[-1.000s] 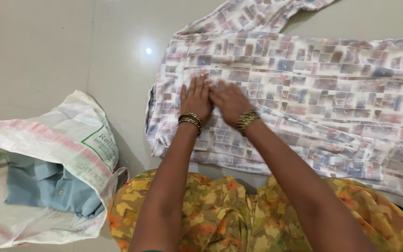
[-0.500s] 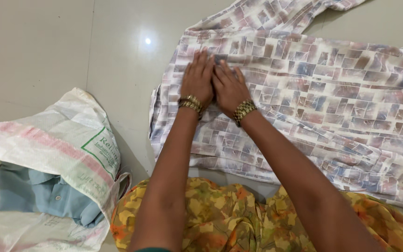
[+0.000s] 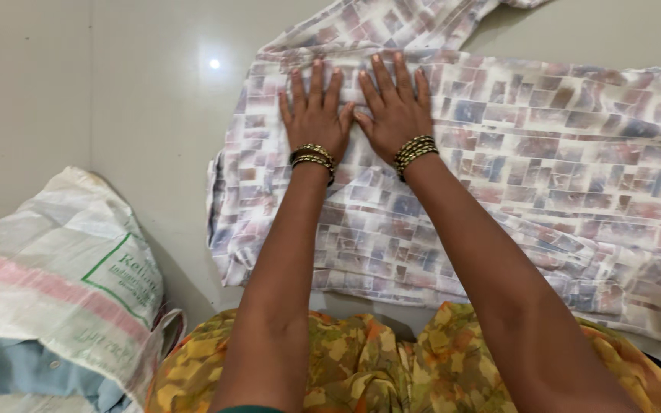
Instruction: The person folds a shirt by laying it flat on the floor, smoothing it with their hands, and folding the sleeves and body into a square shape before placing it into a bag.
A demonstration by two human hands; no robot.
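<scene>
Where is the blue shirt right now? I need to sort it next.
In the head view the blue shirt sits at the bottom left, inside the white woven sack on the floor, left of the person's left arm and away from the patterned garment.

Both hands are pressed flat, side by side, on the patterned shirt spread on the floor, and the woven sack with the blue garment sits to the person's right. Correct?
Not quite. The head view shows the woven sack with the blue garment on the person's left, not right. The rest holds: left hand and right hand lie flat, side by side, on the patterned shirt spread on the floor.
</scene>
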